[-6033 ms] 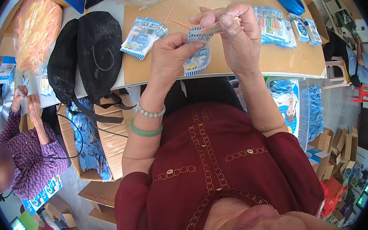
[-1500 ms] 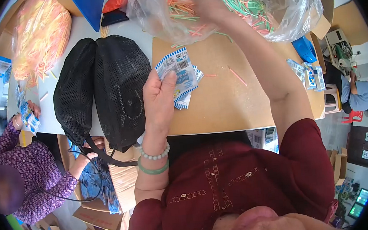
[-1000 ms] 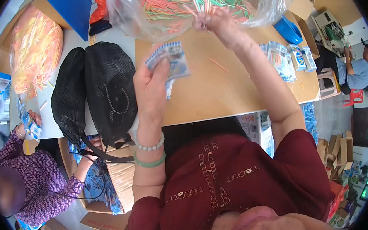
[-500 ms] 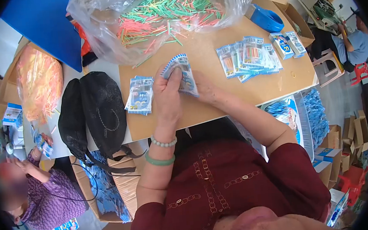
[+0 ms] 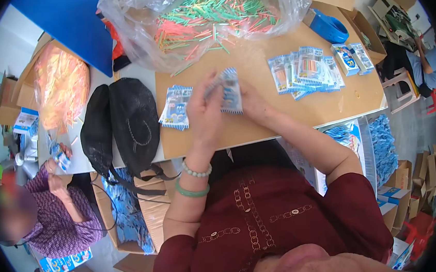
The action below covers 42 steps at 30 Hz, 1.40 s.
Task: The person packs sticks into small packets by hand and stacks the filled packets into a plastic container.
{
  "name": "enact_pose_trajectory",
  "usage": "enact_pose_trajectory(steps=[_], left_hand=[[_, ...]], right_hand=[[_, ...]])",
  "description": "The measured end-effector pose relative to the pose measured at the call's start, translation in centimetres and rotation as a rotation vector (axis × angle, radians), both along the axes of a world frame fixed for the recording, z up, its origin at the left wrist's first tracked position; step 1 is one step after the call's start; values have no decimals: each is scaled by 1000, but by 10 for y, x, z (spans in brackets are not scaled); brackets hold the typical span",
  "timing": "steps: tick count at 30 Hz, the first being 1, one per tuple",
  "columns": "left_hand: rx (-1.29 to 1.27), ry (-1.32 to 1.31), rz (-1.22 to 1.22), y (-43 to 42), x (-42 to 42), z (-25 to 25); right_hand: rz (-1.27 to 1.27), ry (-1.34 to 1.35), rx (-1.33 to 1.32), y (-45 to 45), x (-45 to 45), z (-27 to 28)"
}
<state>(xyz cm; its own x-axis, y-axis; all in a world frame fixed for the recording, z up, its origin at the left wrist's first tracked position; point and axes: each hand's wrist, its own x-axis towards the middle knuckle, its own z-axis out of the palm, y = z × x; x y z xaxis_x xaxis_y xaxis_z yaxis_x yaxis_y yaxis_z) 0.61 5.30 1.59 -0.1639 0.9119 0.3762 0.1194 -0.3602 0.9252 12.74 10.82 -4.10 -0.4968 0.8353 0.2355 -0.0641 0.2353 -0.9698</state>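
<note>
While the left hand (image 5: 204, 108) pinches a printed packet (image 5: 232, 96), right hand (image 5: 254, 103) close beside, grip unclear, coloured sticks (image 5: 217, 9) beyond

table (image 5: 324, 107) with packets (image 5: 175, 107), small boxes (image 5: 345, 59), clear bag (image 5: 294, 0) of coloured sticks (image 5: 217, 9) and black mesh bag (image 5: 134, 122) atop

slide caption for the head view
Left hand gripping a packet beside the right hand, a bag of colored sticks beyond.

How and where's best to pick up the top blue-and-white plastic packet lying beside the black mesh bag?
Probably pinch the packet by its striped near end, coming from the front edge of the brown-topped table. It lies flat, so a thin end should lift most easily; the bag crowds one side, the left grip the other.
</note>
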Motion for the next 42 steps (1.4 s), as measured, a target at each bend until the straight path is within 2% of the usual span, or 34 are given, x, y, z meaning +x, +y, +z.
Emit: enact_pose_trajectory(steps=[1,2,3,5,9,10,12,17,18,19,20,21,22,26,30,33,42], left_hand=[[-138,-79,62,-2,-7,13],[-292,-161,126,-7,-12,18],[-333,-165,146,-9,-17,15],[-238,-497,-38,-6,-27,9],[-312,-626,-83,-13,-31,7],[-313,-633,-77,-14,-33,5],[-285,-547,-30,-16,-37,2],[-212,-402,48,-23,-42,0],[-215,-407,51,-25,-44,-2],[-203,-288,80,-26,-45,-4],[-193,-170,103,-28,-45,-7],[-180,-49,119,-28,-42,-9],[-185,-52,103,-28,-38,-10],[-158,-34,81,-26,-23,-6],[-172,24,50,-28,-25,-9],[-275,-81,-40,-30,-21,-7],[-284,-230,-103,-28,-20,-12]], right_hand=[[-4,156,-261,-4,-2,8],[8,152,-293,-8,-1,17],[4,64,-244,-10,3,26],[19,-26,-216,-12,7,30],[44,-42,-103,-12,10,24],[36,-74,10,-12,10,20],[22,-130,238,-14,7,17],[-54,-280,39,-14,16,31],[-74,-142,-18,-12,22,39],[-98,-5,-80,-10,26,49],[-102,-11,-88,-10,27,61],[-72,175,-129,-11,26,75],[-49,364,-164,-13,26,85],[18,541,-47,-28,3,109],[42,539,37,-23,-8,95],[22,514,26,-24,-7,88],[-100,471,52,-28,0,73]])
